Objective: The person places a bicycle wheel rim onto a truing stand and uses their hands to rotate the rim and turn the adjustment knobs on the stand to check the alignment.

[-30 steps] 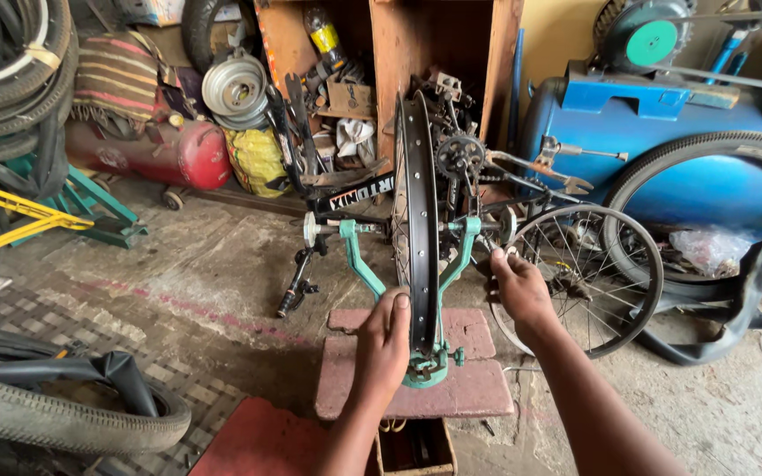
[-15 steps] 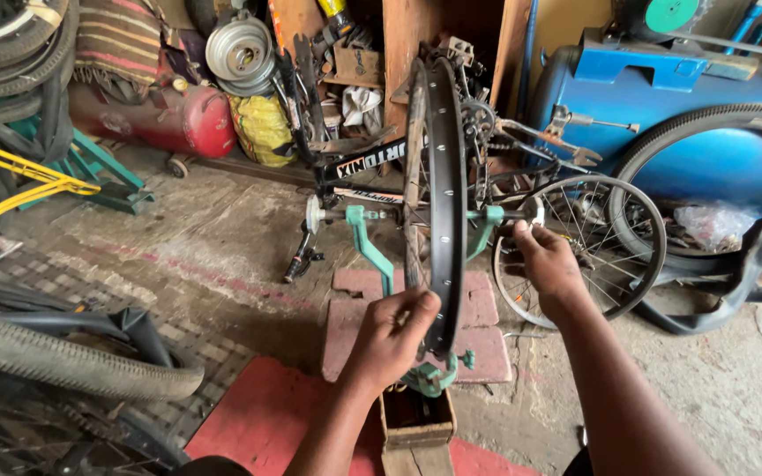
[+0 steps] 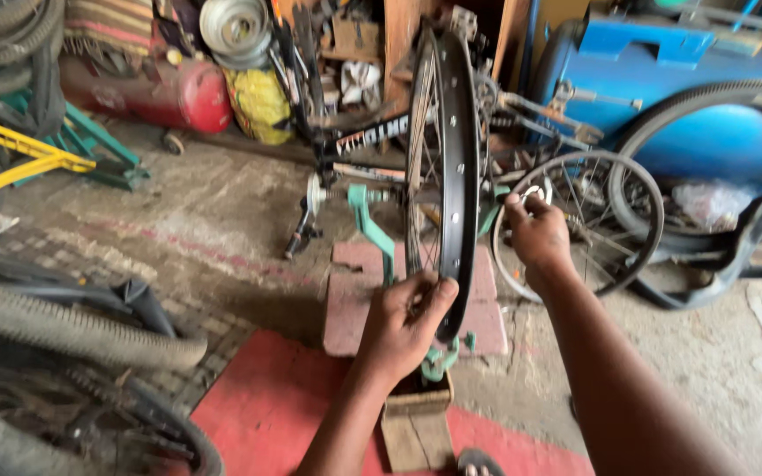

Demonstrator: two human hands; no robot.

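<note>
Start at your left, where tyres [image 3: 63,326] lie on the floor [image 3: 178,238] and a red tank [image 3: 178,92] sits by the far wall; none of it touches your work. Your left hand [image 3: 403,326] comes up from below with a bent wrist, its grip closed on the lower edge of the black wheel rim [image 3: 460,167], thumb on the outer face and fingers curled behind among the spokes. The rim stands upright, edge toward you, in the green truing stand [image 3: 372,229] on a reddish slab. Judge it light and stiff but easily knocked out of true: the thin spokes bend readily, so the rim wall is the better place to hold, and bare painted metal may slip under a loose pinch. Your right hand [image 3: 535,234] reaches forward with the arm nearly straight, fingers closed at the stand's right arm beside the rim; what they pinch is too small to tell. A bare spoked wheel [image 3: 628,220] leans just behind it, before the blue tank [image 3: 707,88].
</note>
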